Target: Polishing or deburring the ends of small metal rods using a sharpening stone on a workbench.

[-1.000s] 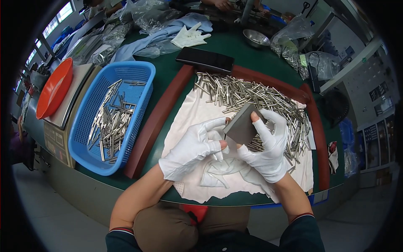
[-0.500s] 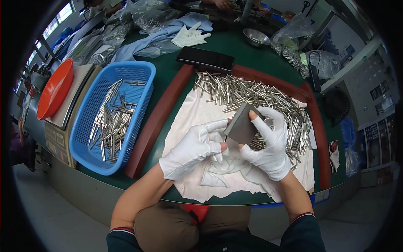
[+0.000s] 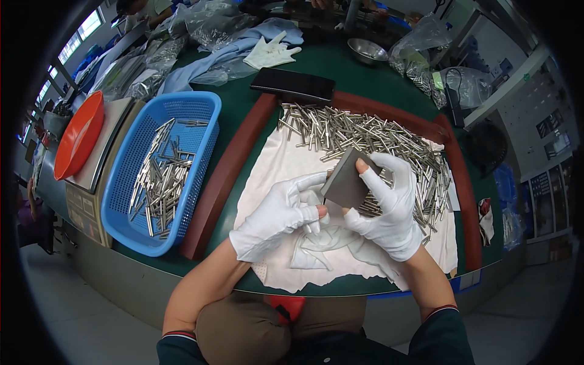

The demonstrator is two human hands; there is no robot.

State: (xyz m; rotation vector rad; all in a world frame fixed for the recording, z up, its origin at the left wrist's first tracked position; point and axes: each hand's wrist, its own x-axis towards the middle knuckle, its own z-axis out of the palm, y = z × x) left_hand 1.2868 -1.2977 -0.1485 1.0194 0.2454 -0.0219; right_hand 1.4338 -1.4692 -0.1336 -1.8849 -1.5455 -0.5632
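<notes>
In my gloved right hand (image 3: 392,213) is a flat dark grey block (image 3: 347,187), tilted, with the bare thumb and a fingertip pressing on its face and edge. My gloved left hand (image 3: 277,213) is closed beside the block's left edge, its bare thumb tip curled towards the fingers. A small dark tip shows between that hand and the block; what the fingers pinch is too hidden to name. Behind and to the right of the block lies a heap of thin metal pins (image 3: 365,131) on a pale cloth (image 3: 264,164). Under my hands rests a crumpled white cloth (image 3: 316,246).
Dark red bars (image 3: 228,176) border the cloth on the green table. A black phone (image 3: 292,84) sits on the far corner. To the left stand a blue basket (image 3: 213,131) holding more pins, a scale (image 3: 85,210) and an orange bowl (image 3: 79,137). A metal bowl (image 3: 368,52) lies farther back.
Both hands keep nearly the same hold, with the grey block shifted very slightly left. The whole view has turned a little.
</notes>
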